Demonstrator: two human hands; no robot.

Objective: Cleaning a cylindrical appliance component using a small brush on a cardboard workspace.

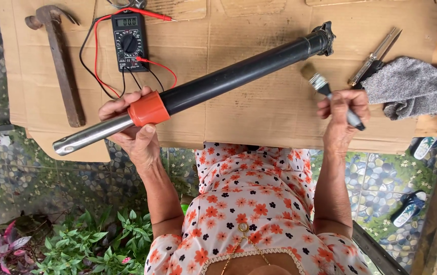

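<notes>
My left hand (134, 130) grips a long black tube (239, 74) at its orange collar (149, 108); a bare metal shaft (91, 135) sticks out past the collar to the lower left, and the far end carries a dark metal fitting (324, 38). The tube lies slanted above a cardboard-covered table (259, 114). My right hand (343, 114) holds a small paintbrush (325, 89) by its dark handle, bristles pointing up-left, a short way below the tube's far end and not touching it.
A hammer (61, 61) lies at the left of the cardboard. A black multimeter (129, 40) with red and black leads sits beside it. Two screwdrivers (376, 56) and a grey cloth (417, 89) lie at the right. Green plants (91, 244) and sandals (410, 206) are on the patterned floor.
</notes>
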